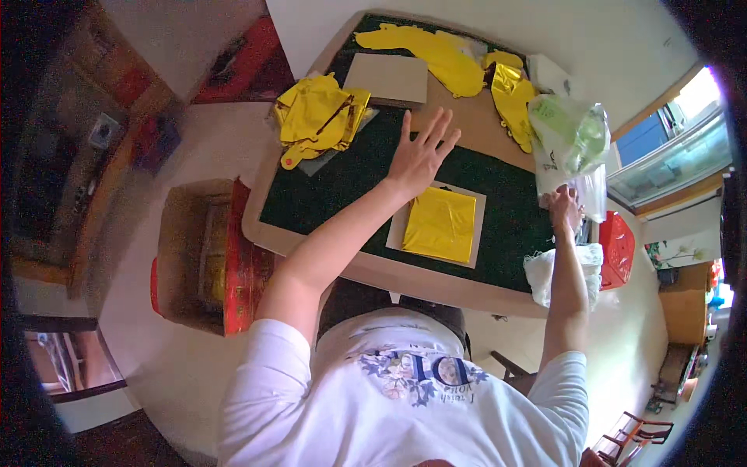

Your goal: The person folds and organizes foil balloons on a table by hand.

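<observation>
Steady right-side bag [554,148] with curled right hand [566,208] (can't tell if gripping), hold wide-spread left hand [416,162] clear of gold sheet [440,224]

Lettering [451,370] on white shirt [350,416], also plastic bag [554,136].

There are two hands [415,165] [563,208], one bench [482,292], one square gold foil stack [440,223], one pale card [396,236], one brown board [387,78], one green-marked plastic bag [572,132], one open box [175,233], one red container [616,249] and three gold heaps [315,113] [447,70] [512,101], their single pieces too overlapped to count.
</observation>
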Available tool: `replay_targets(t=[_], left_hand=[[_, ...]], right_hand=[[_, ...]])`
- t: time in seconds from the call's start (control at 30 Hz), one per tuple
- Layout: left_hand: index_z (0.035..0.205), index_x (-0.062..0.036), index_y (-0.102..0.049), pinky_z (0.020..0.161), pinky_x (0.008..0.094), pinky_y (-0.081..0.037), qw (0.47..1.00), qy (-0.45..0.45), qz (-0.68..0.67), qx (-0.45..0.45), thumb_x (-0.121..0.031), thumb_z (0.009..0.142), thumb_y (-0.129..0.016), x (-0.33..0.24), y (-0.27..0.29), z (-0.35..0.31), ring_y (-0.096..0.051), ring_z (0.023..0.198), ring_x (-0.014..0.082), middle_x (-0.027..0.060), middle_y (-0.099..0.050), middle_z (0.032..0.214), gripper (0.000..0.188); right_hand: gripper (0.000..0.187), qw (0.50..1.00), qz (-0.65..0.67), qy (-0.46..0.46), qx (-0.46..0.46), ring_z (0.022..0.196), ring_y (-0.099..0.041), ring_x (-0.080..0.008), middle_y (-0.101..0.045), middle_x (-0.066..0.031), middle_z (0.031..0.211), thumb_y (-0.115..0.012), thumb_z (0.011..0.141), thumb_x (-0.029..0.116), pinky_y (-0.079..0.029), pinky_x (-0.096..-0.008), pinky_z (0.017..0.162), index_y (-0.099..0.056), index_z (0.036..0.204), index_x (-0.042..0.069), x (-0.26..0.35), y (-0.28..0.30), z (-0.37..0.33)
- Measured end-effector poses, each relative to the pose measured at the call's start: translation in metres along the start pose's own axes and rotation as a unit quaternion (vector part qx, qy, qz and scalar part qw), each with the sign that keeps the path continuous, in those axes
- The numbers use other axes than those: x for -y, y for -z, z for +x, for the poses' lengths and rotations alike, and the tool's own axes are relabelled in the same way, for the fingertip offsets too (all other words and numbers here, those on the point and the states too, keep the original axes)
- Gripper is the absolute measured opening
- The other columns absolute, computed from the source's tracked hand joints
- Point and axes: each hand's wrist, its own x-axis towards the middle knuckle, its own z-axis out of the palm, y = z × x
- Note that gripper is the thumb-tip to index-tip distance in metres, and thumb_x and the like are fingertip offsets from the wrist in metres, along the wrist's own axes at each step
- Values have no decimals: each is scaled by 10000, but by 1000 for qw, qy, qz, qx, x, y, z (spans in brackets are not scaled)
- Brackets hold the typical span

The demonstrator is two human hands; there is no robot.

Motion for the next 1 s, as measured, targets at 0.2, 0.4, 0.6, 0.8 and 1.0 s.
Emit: replay_targets(t=[0.2, 0.4, 0.6, 0.8, 1.0], left_hand=[[1436, -202, -334, 1070, 691, -118, 999, -7, -22, -28, -75, 811, -549, -15, 4, 1, -85, 1449, 314, 127, -153, 1552, 674], [1430, -167, -321, 1075, 680, -127, 1000, 18, -24, -4, -74, 830, -569, -14, 22, -13, -121, 1444, 288, 152, -146, 1545, 656], [1455, -188, -268, 1076, 670, -142, 987, -17, -154, -34, -130, 850, -583, -21, 16, -17, -108, 1448, 276, 124, -128, 1555, 685], [1491, -179, -208, 1086, 671, -93, 998, 22, -51, 16, -103, 877, -522, -24, 28, -28, -102, 1452, 213, 58, -127, 1569, 694], [1394, -91, -354, 1092, 621, -147, 998, 18, -53, -2, -136, 842, -589, -16, 22, -66, -218, 1412, 237, 86, -302, 1481, 602]], right_hand=[[419, 999, -45, 7, -17, 1099, -545, -296, -562, -67, 1114, -666, 758, 462, -397, -543, 951, -568, 1074, 206, -35, -23, 16], [294, 997, 66, 22, -33, 1004, -578, -344, -594, -133, 1051, -641, 821, 376, -452, -482, 891, -613, 1013, 155, -16, -8, 10], [233, 998, 46, -36, -27, 1039, -565, -298, -611, -81, 1040, -583, 848, 386, -469, -472, 845, -652, 983, 209, -42, -20, 26], [168, 984, 31, 61, -166, 949, -594, -280, -620, -53, 936, -564, 894, 311, -439, -455, 785, -689, 921, 201, -21, 33, -10], [123, 952, 167, 90, -242, 940, -569, -271, -608, -65, 946, -602, 882, 218, -429, -414, 816, -681, 944, 146, 4, 83, -61]])
